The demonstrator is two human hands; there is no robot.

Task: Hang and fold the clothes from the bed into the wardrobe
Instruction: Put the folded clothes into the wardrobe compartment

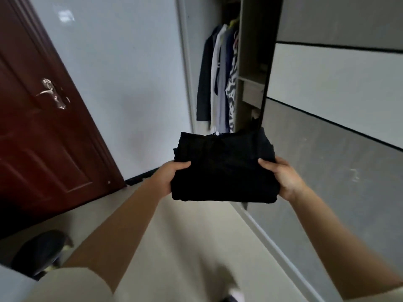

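A folded black garment (222,168) is held out in front of me at chest height. My left hand (169,177) grips its left edge, thumb on top. My right hand (283,179) grips its right edge the same way. Ahead stands the open wardrobe (250,62), where several clothes (218,83) hang from a rail: a dark jacket, a white shirt, a patterned piece. Wooden shelves (253,90) sit to the right of the hanging section. The bed is out of view.
A dark red door (43,131) with a metal handle (52,93) is at the left. The grey and white sliding wardrobe door (338,105) runs along the right. A dark shoe (41,251) lies on the pale floor (185,247) at lower left.
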